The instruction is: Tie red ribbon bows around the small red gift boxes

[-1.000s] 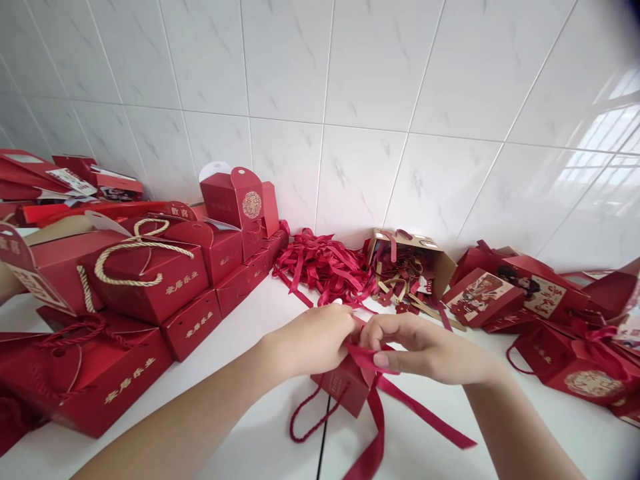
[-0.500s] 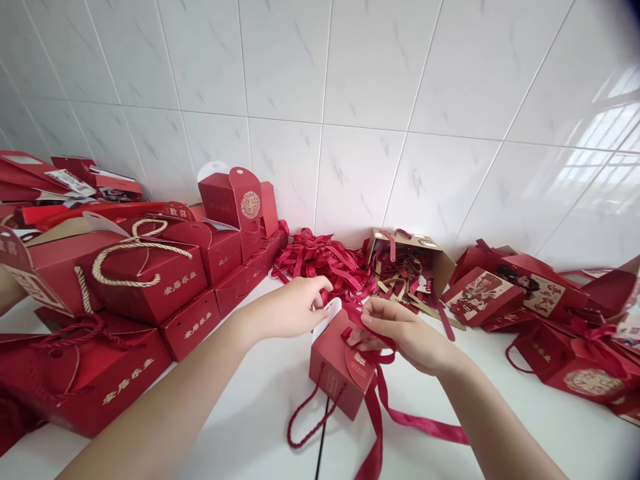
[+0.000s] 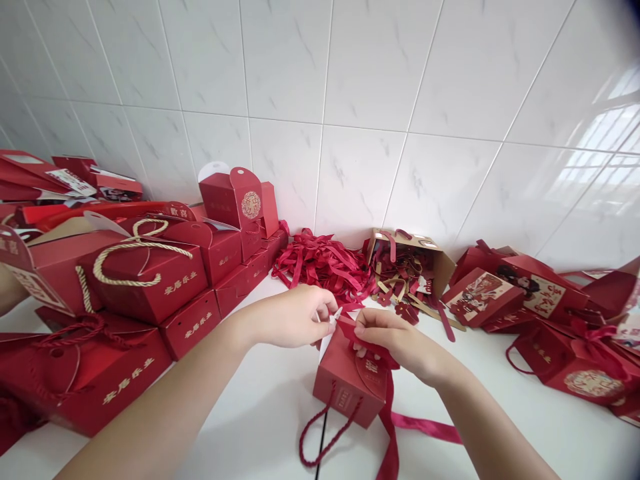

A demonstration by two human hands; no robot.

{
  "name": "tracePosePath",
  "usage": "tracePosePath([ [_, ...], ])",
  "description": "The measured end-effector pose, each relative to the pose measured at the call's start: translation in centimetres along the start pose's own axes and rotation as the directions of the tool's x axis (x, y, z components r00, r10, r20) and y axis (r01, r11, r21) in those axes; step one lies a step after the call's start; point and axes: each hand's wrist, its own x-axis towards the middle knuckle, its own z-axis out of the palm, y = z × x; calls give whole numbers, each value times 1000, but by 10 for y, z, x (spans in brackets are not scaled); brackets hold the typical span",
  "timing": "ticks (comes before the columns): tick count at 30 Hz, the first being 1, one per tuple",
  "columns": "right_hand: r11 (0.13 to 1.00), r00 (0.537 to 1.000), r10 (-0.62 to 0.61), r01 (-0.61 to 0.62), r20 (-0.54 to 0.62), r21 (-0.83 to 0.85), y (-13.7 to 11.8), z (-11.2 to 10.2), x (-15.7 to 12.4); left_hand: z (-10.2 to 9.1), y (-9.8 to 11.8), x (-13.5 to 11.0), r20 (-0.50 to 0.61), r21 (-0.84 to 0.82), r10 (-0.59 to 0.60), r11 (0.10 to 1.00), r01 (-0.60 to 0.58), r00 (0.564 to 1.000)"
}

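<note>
A small red gift box (image 3: 345,370) with gold print stands on the white table, and a twisted red cord handle (image 3: 316,453) hangs from its near side. At the box's top left edge, my left hand (image 3: 300,317) is closed with its fingertips on the white-lined flap. My right hand (image 3: 393,337) pinches a dark red ribbon (image 3: 383,353) over the top of the box. The ribbon's long tails (image 3: 389,440) trail down the right side onto the table. Some fingertips of both hands are hidden.
Stacked red gift boxes (image 3: 190,320) fill the left side, where part of another person's arm (image 3: 10,290) shows. A heap of red ribbons (image 3: 320,260) and an open cardboard box (image 3: 440,267) of tags lie by the tiled wall. More red boxes (image 3: 530,287) are at right.
The gift box has shifted slightly right and turned a little. My right hand has drawn the ribbon flatter over the box top; my left fingers have closed in at the flap.
</note>
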Motion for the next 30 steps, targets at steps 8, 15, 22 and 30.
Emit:
tracePosePath([
  [8, 999, 999, -44, 44, 26, -3, 1, 1, 1, 4, 4, -4, -60, 41, 28, 999, -26, 998],
  [15, 999, 999, -45, 45, 15, -16, 1, 4, 0, 6, 1, -4, -77, 24, 60, 998, -58, 995],
  [22, 994, 996, -90, 90, 1, -63, 1, 3, 1, 3, -6, 10, -23, -115, 83, 990, -85, 996],
  [30, 996, 994, -86, 87, -63, 23, 2, 2, 0, -23, 2, -3, -236, -628, 134, 734, -257, 962],
])
